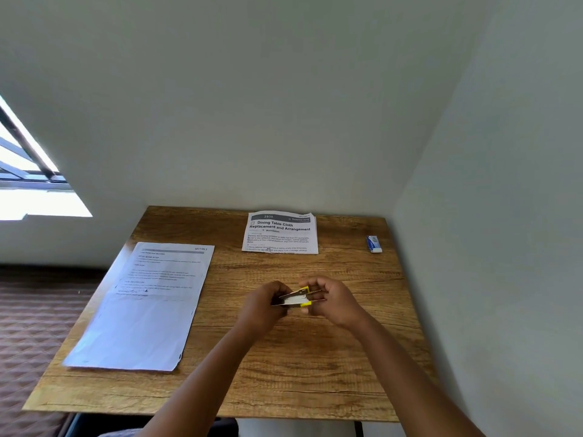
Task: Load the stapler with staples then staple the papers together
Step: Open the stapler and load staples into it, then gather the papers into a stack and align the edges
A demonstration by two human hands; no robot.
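Note:
A small stapler [298, 298] with yellow and metal parts is held above the middle of the wooden table [284, 357], its top swung open. My left hand [264, 305] grips its left end. My right hand [331, 299] holds its right end, fingers pinched on the front. Whether staples are inside is too small to tell. A stack of printed papers [148, 307] lies flat at the table's left side. A small blue and white staple box [373, 243] lies near the back right corner.
A folded printed sheet [280, 233] titled "Dining Table Cloth Replacement and Arrangement" lies at the back centre. Walls close the table in at the back and right. A window [28, 184] is at the left, with patterned brown floor below.

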